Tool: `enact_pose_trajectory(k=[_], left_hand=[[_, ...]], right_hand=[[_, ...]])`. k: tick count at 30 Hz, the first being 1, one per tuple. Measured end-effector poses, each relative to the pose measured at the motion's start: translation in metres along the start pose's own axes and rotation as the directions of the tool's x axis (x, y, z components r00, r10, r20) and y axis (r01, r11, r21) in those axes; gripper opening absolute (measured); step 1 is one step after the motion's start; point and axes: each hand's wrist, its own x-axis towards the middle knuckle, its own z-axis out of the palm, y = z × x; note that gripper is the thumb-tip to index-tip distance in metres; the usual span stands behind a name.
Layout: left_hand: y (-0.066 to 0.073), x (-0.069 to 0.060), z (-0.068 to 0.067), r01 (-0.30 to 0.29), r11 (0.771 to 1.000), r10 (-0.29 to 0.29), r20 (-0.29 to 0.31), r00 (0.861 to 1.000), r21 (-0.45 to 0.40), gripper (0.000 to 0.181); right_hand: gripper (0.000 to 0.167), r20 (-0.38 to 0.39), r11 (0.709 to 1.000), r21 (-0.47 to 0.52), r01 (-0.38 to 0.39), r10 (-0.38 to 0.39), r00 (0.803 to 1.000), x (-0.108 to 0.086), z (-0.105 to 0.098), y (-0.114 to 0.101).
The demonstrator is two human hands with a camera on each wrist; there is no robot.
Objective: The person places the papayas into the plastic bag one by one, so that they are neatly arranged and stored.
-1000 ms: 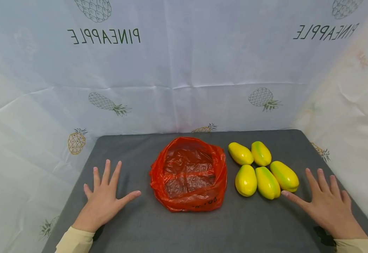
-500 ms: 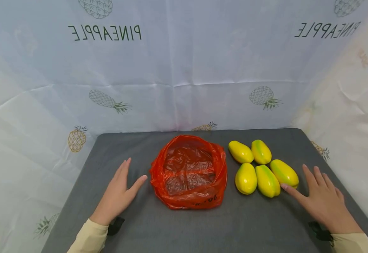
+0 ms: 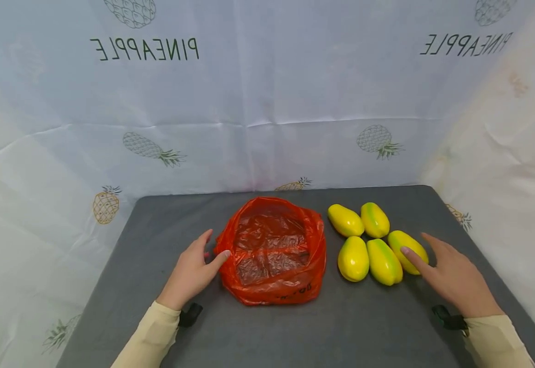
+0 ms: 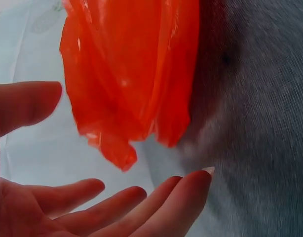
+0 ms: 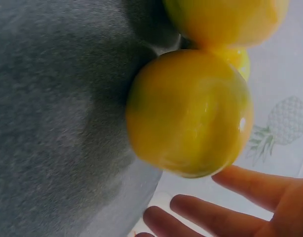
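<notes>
A red plastic bag (image 3: 290, 286) sits with its mouth spread on the dark grey table. My left hand (image 3: 186, 276) is at its left side, thumb and fingers apart. In the left wrist view the bag's crumpled edge (image 4: 127, 69) hangs between thumb and fingers without visible contact. To the bag's right lie several glossy yellow fruits with green streaks, mango- or papaya-like. My right hand (image 3: 458, 281) is beside the rightmost fruit (image 3: 404, 240), its thumb in front of it. In the right wrist view, fingertips reach that fruit's edge (image 5: 191, 113); whether they touch is unclear.
The grey table (image 3: 295, 337) ends at a white cloth backdrop (image 3: 295, 92) printed with pineapples and mirrored lettering. Cloth also hangs along both sides. Another fruit (image 3: 353, 259) lies close to the bag's right side. Each wrist wears a dark strap mount (image 3: 190, 315).
My left hand has moved right to the bag's left edge, its spread fingers drawing together. The right hand has shifted left toward the rightmost fruit. Bag and fruits stay put.
</notes>
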Motion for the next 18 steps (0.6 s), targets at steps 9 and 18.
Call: enact_pose_trajectory(k=[9, 18], left_hand=[[0.007, 0.002, 0.016, -0.033, 0.999, 0.032, -0.03, 0.999, -0.018, 0.078], [0.008, 0.0, 0.021, -0.022, 1.0, 0.022, -0.053, 0.998, -0.002, 0.076]], right_hand=[[0.101, 0.007, 1.0, -0.011, 0.018, -0.018, 1.0, 0.009, -0.001, -0.002], [0.1, 0.016, 0.999, -0.017, 0.033, -0.032, 0.999, 0.014, 0.003, -0.003]])
